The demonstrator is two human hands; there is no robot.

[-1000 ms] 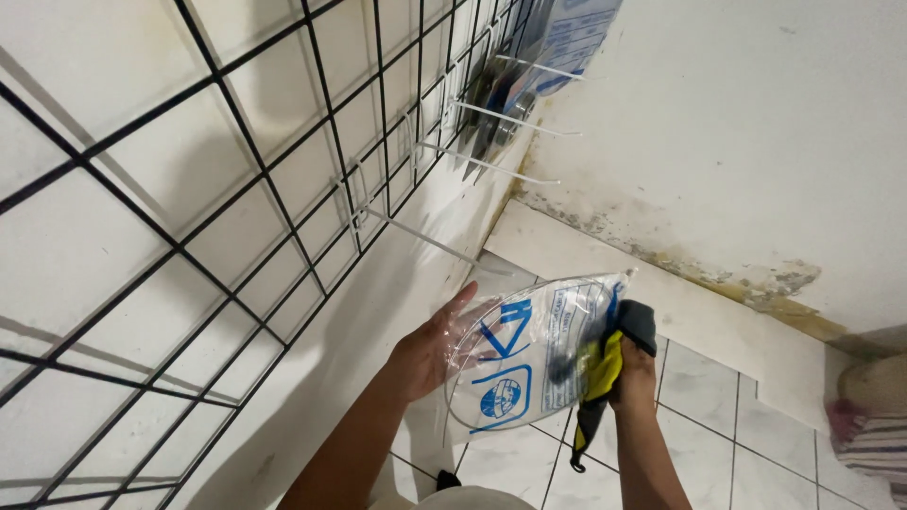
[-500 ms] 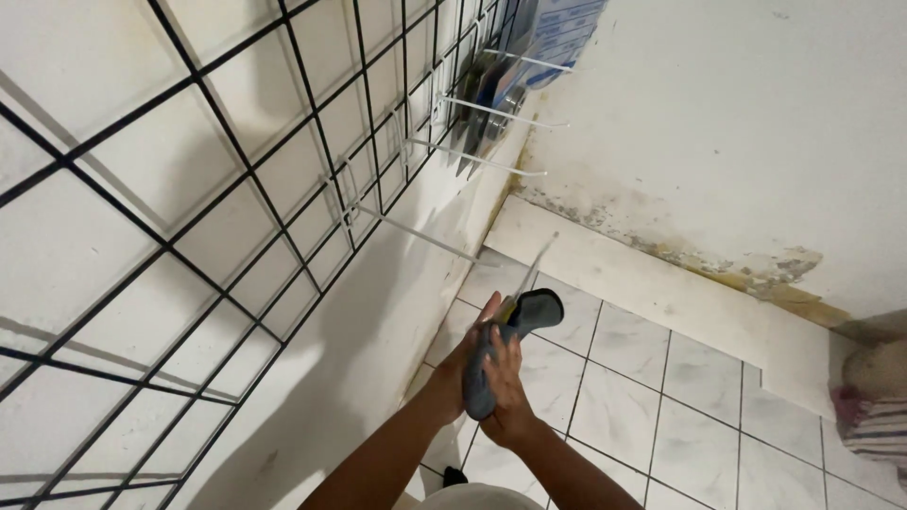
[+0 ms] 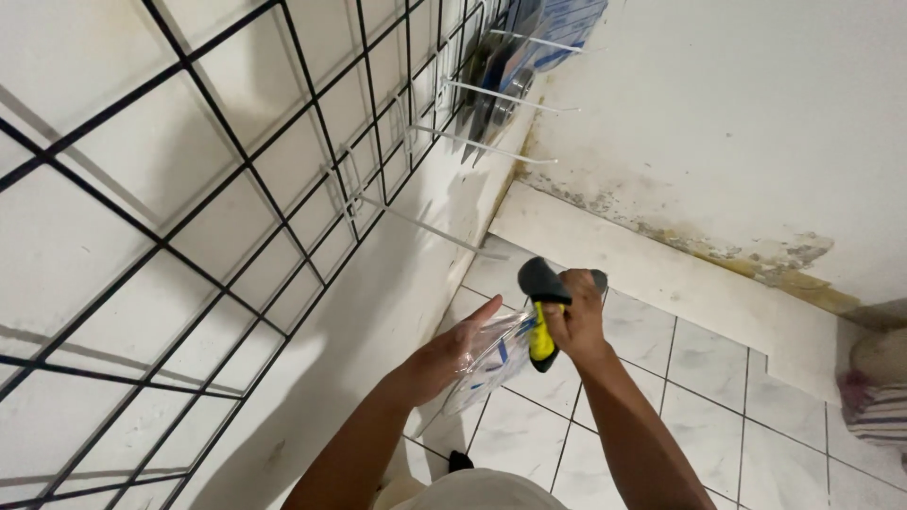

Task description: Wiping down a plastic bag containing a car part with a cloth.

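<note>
Two hands, one job: you have both on the same pair of items, low beside the white wall.
Right hand (image 3: pixel 574 316): closed around a black-and-yellow tool (image 3: pixel 542 312), its black head pointing up and the yellow grip running down through your fist.
Left hand (image 3: pixel 452 351): mostly flat, fingers stretched out, resting against a clear plastic packet (image 3: pixel 491 364) with blue print; it supports the packet more than it grips it.
Packet and tool: the packet lies between your hands, its upper edge touching the tool's yellow part; whether the tool sits partly inside it, I cannot tell.
Step in hand: by my reading, you are bringing tool and packet together, ahead of hanging.
Where it could go: a bare white hook (image 3: pixel 425 227) juts from the black wire grid (image 3: pixel 274 203) just above your hands; higher up, hung packets (image 3: pixel 510 57) fill other hooks.
Next move calls for: a firmer left-hand pinch on the packet's top, then a lift up towards that bare hook, held level.
</note>
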